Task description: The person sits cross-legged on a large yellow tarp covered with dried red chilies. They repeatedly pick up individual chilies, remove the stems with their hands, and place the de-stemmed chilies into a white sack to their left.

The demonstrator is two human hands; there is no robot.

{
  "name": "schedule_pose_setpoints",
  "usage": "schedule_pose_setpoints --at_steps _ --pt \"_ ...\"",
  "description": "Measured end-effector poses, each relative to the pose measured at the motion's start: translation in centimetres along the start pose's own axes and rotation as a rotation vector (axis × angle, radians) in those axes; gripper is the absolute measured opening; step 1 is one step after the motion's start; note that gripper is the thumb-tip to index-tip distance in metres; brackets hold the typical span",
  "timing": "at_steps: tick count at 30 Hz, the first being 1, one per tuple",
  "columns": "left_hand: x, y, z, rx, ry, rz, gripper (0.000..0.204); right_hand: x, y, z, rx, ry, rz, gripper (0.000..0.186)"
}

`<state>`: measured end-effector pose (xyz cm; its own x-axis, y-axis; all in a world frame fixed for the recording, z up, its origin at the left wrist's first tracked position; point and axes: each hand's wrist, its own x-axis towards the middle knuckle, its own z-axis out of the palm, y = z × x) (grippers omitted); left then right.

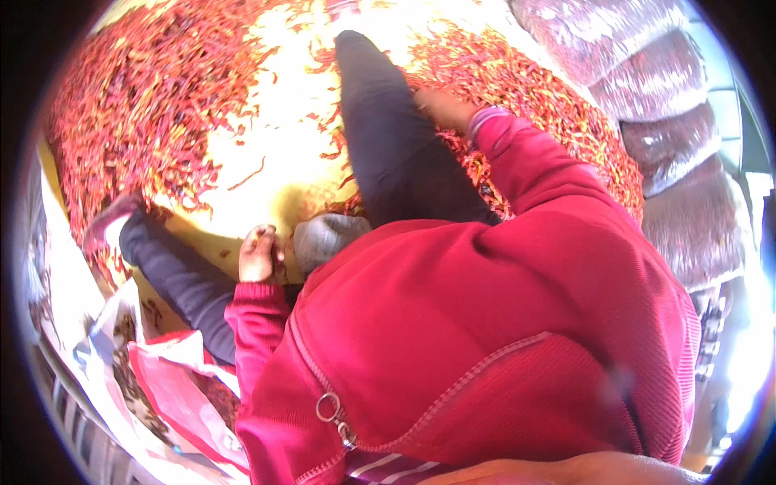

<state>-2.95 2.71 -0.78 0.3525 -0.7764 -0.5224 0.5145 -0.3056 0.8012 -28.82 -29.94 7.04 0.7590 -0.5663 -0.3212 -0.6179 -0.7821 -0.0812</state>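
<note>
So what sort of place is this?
Probably a chilli-handling area: thin, red-orange, chilli-like pods lie spread over a pale yellow floor, with plump, clear plastic sacks lined up along the right.

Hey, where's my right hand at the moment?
In the head view, your right hand is above centre, slightly right, beside your dark right trouser leg, by the right-hand red chillies.

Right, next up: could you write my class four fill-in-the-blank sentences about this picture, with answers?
1. Red ____ lie spread over the yellow surface.
2. The ____ hand is nearer the left leg.
3. A hollow round ____ hangs from the sweater's zip.
4. Filled clear plastic bags line the picture's ____ side.

Missing words: chillies; left; ring; right.
</note>
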Motion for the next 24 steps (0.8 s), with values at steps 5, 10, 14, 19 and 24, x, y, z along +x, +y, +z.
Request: schedule_pose_setpoints --at_steps 5,10,14,19,24 --pt "-0.5 -0.6 -0.5 0.010 0.055 -0.051 0.009 1.3 -3.6 7.5 -0.002 -0.088 -0.112 0.025" --pt "-0.2 -0.9 -0.5 0.027 0.126 -0.115 0.006 3.3 -3.9 9.2 -0.047 -0.160 -0.100 0.029" --pt "0.6 -1.6 -0.7 0.094 0.223 -0.129 0.006 2.2 -1.0 9.5 -0.120 -0.335 -0.094 0.033" --pt "1.9 -2.0 0.7 0.242 0.233 -0.203 0.009 -2.6 7.5 4.6 -0.243 -0.740 -0.023 0.038" --pt "1.7 -2.9 -0.8 0.275 0.235 -0.196 0.012 -10.9 17.0 -3.7 -0.378 -0.447 0.141 0.039"
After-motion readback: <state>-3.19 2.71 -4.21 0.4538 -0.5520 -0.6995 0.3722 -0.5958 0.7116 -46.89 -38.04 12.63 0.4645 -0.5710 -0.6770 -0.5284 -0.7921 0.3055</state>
